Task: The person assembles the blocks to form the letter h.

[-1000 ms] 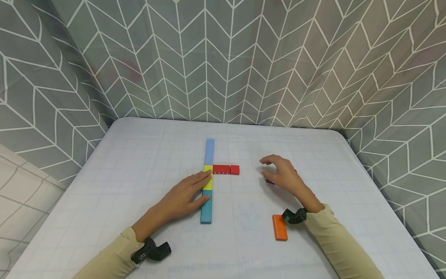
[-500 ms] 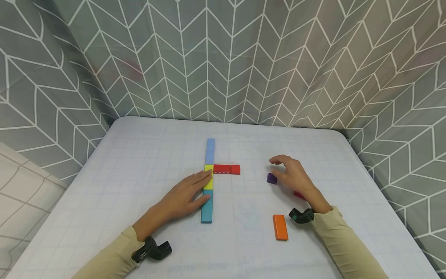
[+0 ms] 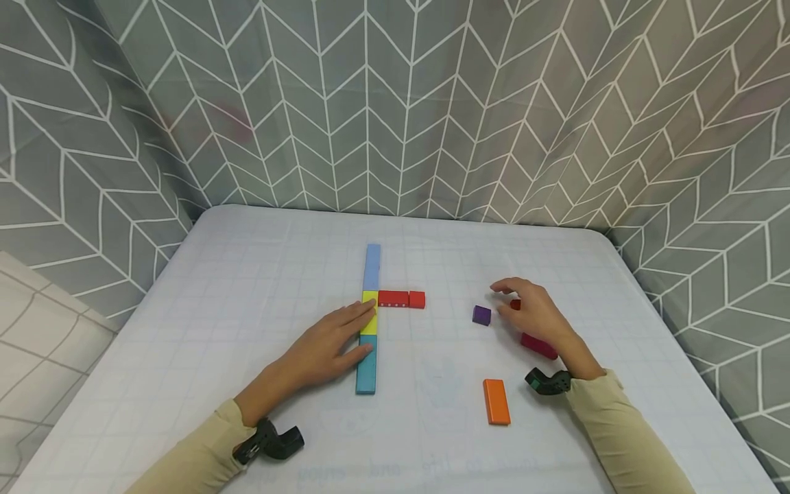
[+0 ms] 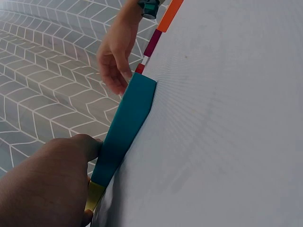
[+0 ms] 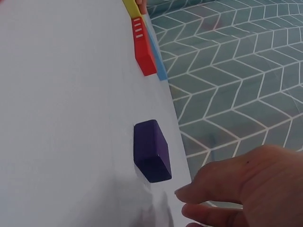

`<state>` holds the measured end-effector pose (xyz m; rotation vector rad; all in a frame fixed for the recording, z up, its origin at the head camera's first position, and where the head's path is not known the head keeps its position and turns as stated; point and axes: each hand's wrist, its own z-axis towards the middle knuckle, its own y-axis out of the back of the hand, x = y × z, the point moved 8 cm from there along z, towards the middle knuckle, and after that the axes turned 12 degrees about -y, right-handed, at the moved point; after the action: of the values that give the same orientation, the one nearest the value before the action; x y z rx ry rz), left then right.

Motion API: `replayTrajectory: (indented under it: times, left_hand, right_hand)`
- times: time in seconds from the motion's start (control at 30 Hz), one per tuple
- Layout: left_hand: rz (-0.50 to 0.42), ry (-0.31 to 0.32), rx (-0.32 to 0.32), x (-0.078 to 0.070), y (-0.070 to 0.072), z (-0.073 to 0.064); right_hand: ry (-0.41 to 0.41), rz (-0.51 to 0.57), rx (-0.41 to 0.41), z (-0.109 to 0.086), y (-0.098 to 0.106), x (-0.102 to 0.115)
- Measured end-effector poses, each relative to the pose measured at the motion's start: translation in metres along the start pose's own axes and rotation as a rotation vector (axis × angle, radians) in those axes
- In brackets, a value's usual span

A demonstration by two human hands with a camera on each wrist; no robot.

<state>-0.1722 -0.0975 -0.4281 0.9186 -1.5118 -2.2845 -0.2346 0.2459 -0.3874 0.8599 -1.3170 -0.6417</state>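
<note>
Flat on the table, a light blue block [image 3: 372, 267], a yellow block [image 3: 369, 326] and a teal block [image 3: 366, 374] form one straight column. My left hand [image 3: 324, 346] rests across it, fingertips on the yellow block and thumb on the teal one. From the yellow block, a red bar with white dots [image 3: 393, 299] and a small red cube [image 3: 417, 300] stick out to the right. My right hand [image 3: 533, 312] hovers with loosely bent fingers over a red piece [image 3: 516, 304], partly hidden. To its left sits a purple block [image 3: 481, 315], also plain in the right wrist view.
A maroon block [image 3: 539, 346] lies under my right wrist, and an orange block [image 3: 496, 402] is nearer the front. The white table [image 3: 278, 261] ends at a grey patterned curtain [image 3: 395, 110] on the far side.
My right hand has moved right, away from the purple block, which now shows fully. More of the maroon block is uncovered. The left hand stays on the column.
</note>
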Motion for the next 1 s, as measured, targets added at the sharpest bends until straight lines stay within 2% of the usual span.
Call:
replayTrajectory:
  times: [0.33, 1.0]
  left_hand:
    - [0.005, 0.003, -0.007, -0.001, 0.002, 0.000]
    - [0.004, -0.002, 0.007, 0.001, -0.001, 0.000]
  right_hand:
    - [-0.014, -0.036, 0.050, -0.002, 0.004, -0.008]
    - [-0.074, -0.075, 0.076, -0.007, 0.010, -0.028]
